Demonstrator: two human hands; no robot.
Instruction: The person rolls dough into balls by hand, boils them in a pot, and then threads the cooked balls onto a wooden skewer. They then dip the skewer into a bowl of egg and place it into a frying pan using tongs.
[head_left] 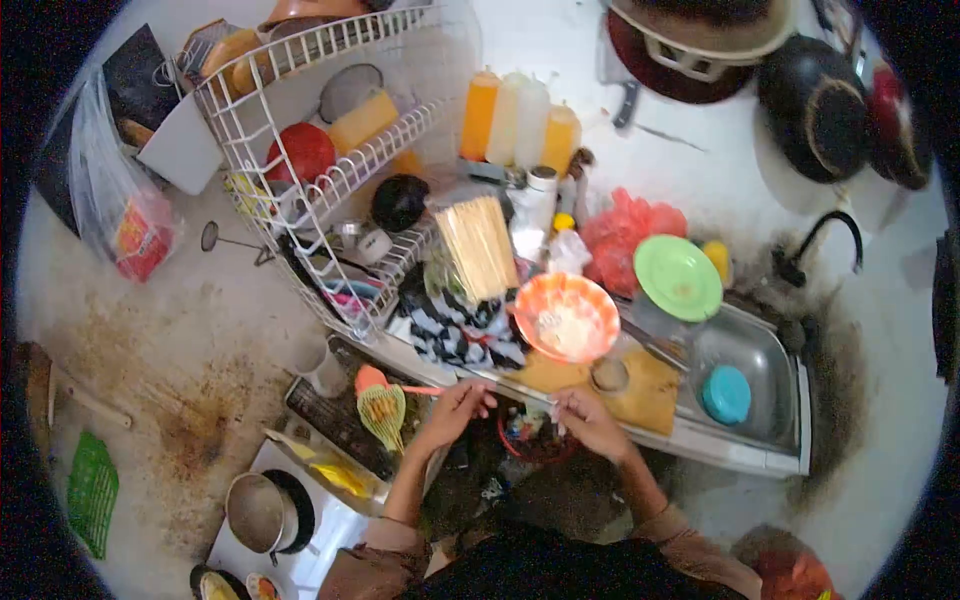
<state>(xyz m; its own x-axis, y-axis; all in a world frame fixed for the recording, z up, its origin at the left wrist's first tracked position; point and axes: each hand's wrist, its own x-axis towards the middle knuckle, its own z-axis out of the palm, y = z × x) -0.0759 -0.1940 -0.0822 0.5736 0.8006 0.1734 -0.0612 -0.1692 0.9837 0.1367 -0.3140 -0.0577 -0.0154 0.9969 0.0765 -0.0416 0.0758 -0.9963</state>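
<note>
My left hand point(460, 413) is at the counter's front edge, its fingers drawn together; what they hold, if anything, is too small to name. To its right, my right hand point(588, 420) has its fingers pinched near the same edge, in front of the wooden board point(650, 395). The hands are apart. Behind them sits an orange-and-white scalloped bowl point(567, 318). A black-and-white patterned bag point(455, 335) lies left of the bowl, with a pack of wooden sticks point(476, 247) behind it.
A metal sink point(755, 350) with a blue bowl point(726, 394) is at right, a green plate point(678, 278) beside it. A white dish rack point(300, 180) stands left. Below it are a strainer point(382, 415) and a stove with a pot point(262, 512).
</note>
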